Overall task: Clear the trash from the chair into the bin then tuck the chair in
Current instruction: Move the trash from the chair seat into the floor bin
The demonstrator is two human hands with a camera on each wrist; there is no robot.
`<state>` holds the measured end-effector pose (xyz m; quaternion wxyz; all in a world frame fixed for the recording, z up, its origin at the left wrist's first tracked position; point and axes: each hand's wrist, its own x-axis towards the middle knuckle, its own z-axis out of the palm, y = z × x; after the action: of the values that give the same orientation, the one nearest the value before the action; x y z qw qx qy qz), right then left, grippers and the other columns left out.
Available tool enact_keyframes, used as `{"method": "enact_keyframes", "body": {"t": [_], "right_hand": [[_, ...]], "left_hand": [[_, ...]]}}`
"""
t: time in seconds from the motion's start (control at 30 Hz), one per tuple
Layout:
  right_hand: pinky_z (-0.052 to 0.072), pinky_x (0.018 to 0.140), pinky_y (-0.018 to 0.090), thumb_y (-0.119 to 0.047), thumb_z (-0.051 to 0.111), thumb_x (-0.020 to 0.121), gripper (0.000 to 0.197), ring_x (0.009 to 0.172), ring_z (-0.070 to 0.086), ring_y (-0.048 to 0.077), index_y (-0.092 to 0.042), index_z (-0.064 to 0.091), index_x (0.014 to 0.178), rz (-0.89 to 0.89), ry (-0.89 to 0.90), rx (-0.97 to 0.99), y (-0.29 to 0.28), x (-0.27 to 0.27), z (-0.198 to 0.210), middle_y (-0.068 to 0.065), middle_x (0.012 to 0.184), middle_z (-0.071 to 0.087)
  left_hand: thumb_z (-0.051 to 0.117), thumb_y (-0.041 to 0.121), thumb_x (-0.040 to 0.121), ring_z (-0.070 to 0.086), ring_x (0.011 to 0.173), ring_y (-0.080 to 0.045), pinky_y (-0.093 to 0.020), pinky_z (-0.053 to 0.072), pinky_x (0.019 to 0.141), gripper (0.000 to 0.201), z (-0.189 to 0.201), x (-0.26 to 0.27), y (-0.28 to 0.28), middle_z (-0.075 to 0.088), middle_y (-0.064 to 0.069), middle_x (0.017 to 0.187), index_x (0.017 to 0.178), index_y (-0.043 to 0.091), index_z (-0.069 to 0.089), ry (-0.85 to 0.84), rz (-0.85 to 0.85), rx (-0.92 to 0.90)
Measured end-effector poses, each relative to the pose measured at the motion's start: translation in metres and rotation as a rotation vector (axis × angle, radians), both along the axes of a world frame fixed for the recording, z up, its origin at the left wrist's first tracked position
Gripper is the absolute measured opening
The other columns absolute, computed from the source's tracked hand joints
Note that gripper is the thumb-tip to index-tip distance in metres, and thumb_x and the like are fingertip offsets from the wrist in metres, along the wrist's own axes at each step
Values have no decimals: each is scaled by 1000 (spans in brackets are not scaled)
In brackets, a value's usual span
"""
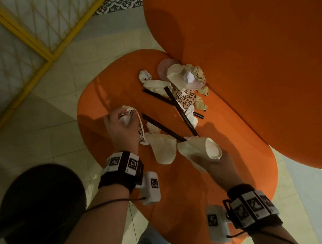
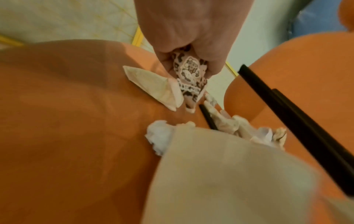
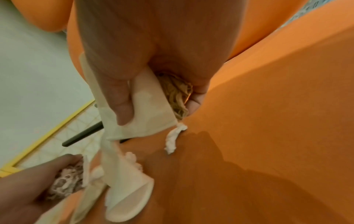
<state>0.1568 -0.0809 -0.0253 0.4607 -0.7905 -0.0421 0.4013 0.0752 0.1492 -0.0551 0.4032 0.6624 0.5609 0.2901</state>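
Trash is strewn over the orange chair seat (image 1: 116,83): crushed paper cups, black straws (image 1: 180,109), crumpled tissue (image 1: 144,75) and a leopard-print cup piece (image 1: 185,99) near the far pile. My left hand (image 1: 122,117) grips another crushed leopard-print cup (image 2: 189,78) at the seat's left side. At the near middle, my right hand (image 1: 205,158) grips a flattened white paper cup (image 3: 147,106) together with crumpled brown paper (image 3: 178,97). A second white cup (image 1: 163,150) lies between my hands. The black round bin (image 1: 39,204) stands on the floor at lower left.
A large orange rounded surface (image 1: 247,60) overhangs the seat's far right edge. A yellow-framed lattice panel (image 1: 28,35) stands at the upper left. Pale floor tiles (image 1: 44,132) lie between the chair and the bin.
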Motion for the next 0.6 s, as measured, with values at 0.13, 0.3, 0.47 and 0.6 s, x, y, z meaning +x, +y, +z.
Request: {"method": "enact_keyframes", "body": {"t": [0.13,0.3,0.47,0.6], "right_hand": [[55,71,22,-24,79,72,39,89,67,6,-28,61,106,4,96,82,26,-6,-1,-8,101,70],[57,83,37,-21,81,70,47,97,66,18,-21,60,112,-34,175,56,45,-14,-24,2,108,68],[56,84,42,-19,80,72,39,97,67,21,-21,61,107,74,130,45,60,-8,-37,5,106,69],[57,79,38,-36,82,60,64,95,67,20,-12,58,114,114,94,30,67,-9,-36,4,103,69]], "left_hand": [[75,25,77,54,107,-22,-33,49,87,40,2,-6,-21,50,-8,122,112,11,60,49,41,-238],[71,31,80,47,120,-29,-31,42,89,58,-10,-13,-48,39,-10,137,131,13,50,258,-132,-389],[63,17,85,52,117,-29,-31,44,87,46,-13,-15,-56,44,-8,135,129,16,50,328,-211,-392],[68,16,80,59,106,-29,-37,50,80,37,-15,-21,-49,57,-10,121,115,18,57,263,-180,-475]]}}
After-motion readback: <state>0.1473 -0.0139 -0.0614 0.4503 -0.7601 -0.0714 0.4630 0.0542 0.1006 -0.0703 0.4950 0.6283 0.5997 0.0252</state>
